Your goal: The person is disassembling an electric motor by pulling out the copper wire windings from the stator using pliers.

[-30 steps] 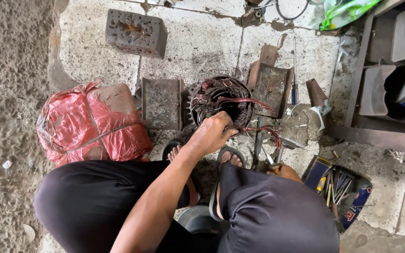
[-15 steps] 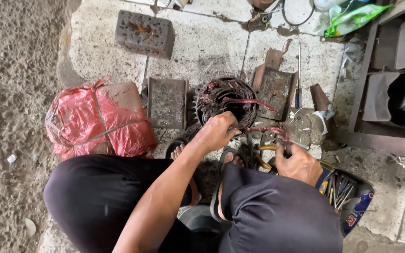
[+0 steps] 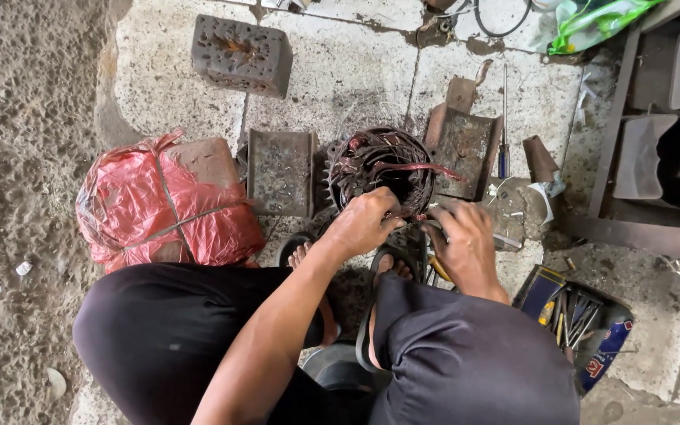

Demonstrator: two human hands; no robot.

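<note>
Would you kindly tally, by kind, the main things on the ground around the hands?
Wound motor stator under the left hand and right hand: 1
Rusty metal blocks: 3
Red plastic-wrapped bundle: 1
Screwdriver: 1
Tool tray: 1
Total: 7

A round, rusty motor stator wound with reddish copper wire (image 3: 383, 169) is seen on the concrete floor (image 3: 356, 71), at 12 o'clock from the hands. The left hand (image 3: 364, 222) is closed on the wires at the stator's near rim; the right hand (image 3: 466, 240) is set just beside it at 3 o'clock, fingers curled. A red plastic-wrapped bundle (image 3: 163, 201) is placed at 9 o'clock, a rusty metal tray (image 3: 281, 173) between bundle and stator. An open tool pouch (image 3: 580, 323) lies at 4 o'clock.
</note>
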